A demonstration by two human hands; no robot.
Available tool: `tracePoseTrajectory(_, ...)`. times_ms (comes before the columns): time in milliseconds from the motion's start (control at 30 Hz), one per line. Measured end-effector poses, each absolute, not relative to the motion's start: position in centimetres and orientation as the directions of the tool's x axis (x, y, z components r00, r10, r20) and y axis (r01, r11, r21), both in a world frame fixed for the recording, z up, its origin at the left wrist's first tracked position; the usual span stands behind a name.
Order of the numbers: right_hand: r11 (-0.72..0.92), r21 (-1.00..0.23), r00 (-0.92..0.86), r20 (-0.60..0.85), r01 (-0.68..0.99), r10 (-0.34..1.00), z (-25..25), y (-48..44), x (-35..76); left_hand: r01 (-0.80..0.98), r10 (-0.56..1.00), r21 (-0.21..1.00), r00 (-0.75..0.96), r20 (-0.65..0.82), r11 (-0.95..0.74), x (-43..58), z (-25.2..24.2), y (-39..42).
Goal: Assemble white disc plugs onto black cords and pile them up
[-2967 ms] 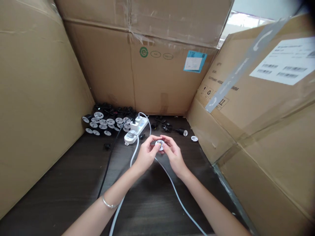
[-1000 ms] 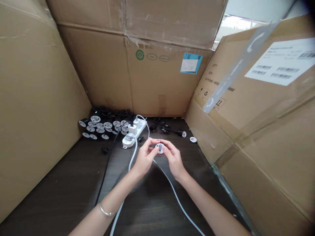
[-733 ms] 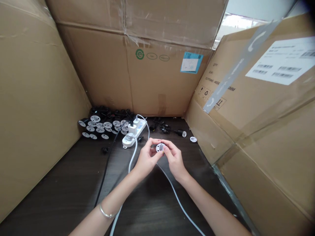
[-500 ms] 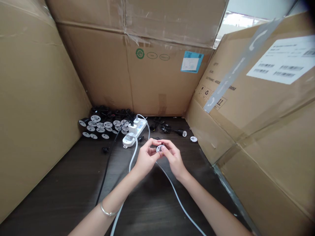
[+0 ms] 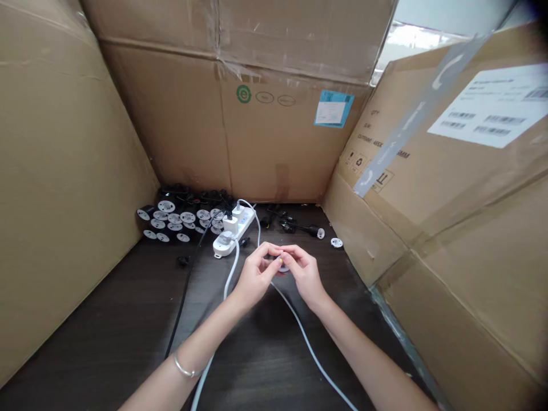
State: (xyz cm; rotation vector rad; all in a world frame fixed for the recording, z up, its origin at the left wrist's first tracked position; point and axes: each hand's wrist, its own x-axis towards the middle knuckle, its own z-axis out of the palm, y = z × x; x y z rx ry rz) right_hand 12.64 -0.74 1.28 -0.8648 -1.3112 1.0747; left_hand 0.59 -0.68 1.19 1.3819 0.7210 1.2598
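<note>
My left hand [image 5: 256, 273] and my right hand [image 5: 305, 275] meet over the dark table. Between their fingertips they grip a small round white disc [image 5: 283, 267], mostly covered by the thumbs. A tiny yellow spot [image 5: 281, 261] shows where the thumbs come together; what it belongs to is unclear. Fingers of both hands are curled closed around the piece. Just left of my hands a white power strip [image 5: 223, 246] lies with plugs in it, and a white cable [image 5: 299, 325] passes below them.
Black cylindrical parts with white round faces [image 5: 187, 217] are piled at the back left. At the back right lie tangled black parts [image 5: 287, 222] and a loose white disc [image 5: 337, 242]. Cardboard boxes [image 5: 274, 142] wall in the table. A black cable [image 5: 185, 297] runs along the left.
The white disc has turned in my fingers, so its face is now largely hidden by the thumbs. A yellow spot now shows between them. My hands stay in about the same place.
</note>
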Motion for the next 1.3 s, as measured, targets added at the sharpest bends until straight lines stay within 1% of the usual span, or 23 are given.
tracePoseTrajectory(167, 0.260, -0.945, -0.125, 0.287, -0.197, 0.950, 1.2, -0.8, 12.8, -0.166, 0.942, 0.946, 0.142, 0.304, -0.280, 0.7, 1.2, -0.5)
tracePoseTrajectory(267, 0.264, -0.934, -0.167, 0.307, -0.239, 0.937, 1.1, -0.8, 12.7, -0.181, 0.947, 0.946, 0.131, 0.294, -0.268, 0.5, 1.2, -0.4)
tracePoseTrajectory(400, 0.291, -0.935, -0.142, 0.322, -0.204, 0.936, 1.3, -0.9, 12.7, -0.219, 0.942, 0.940, 0.157, 0.298, -0.262, 0.3, 1.0, -0.4)
tracePoseTrajectory(600, 0.377, -0.918, -0.061, 0.386, -0.121, 0.921, 1.5, -0.9, 12.6, -0.178, 0.932, 0.941, 0.174, 0.319, -0.289, 0.8, 0.5, -0.5)
tracePoseTrajectory(900, 0.320, -0.938, -0.128, 0.337, -0.133, 0.933, 1.7, -1.1, 12.5, -0.310, 0.953, 0.930, 0.164, 0.257, -0.197, 0.6, 0.7, -0.2)
tracePoseTrajectory(967, 0.331, -0.934, -0.140, 0.348, -0.134, 0.927, 1.5, -1.1, 12.4, -0.272, 0.950, 0.937, 0.162, 0.267, -0.217, 0.6, 0.6, -0.3)
tracePoseTrajectory(1100, 0.360, -0.923, -0.103, 0.375, -0.133, 0.921, 1.0, -0.9, 12.3, -0.129, 0.925, 0.937, 0.161, 0.344, -0.326, 0.8, 0.3, -0.4)
tracePoseTrajectory(1300, 0.352, -0.930, -0.086, 0.361, -0.101, 0.929, 0.9, -0.9, 12.4, -0.112, 0.912, 0.929, 0.181, 0.368, -0.352, 1.0, 0.3, -0.7)
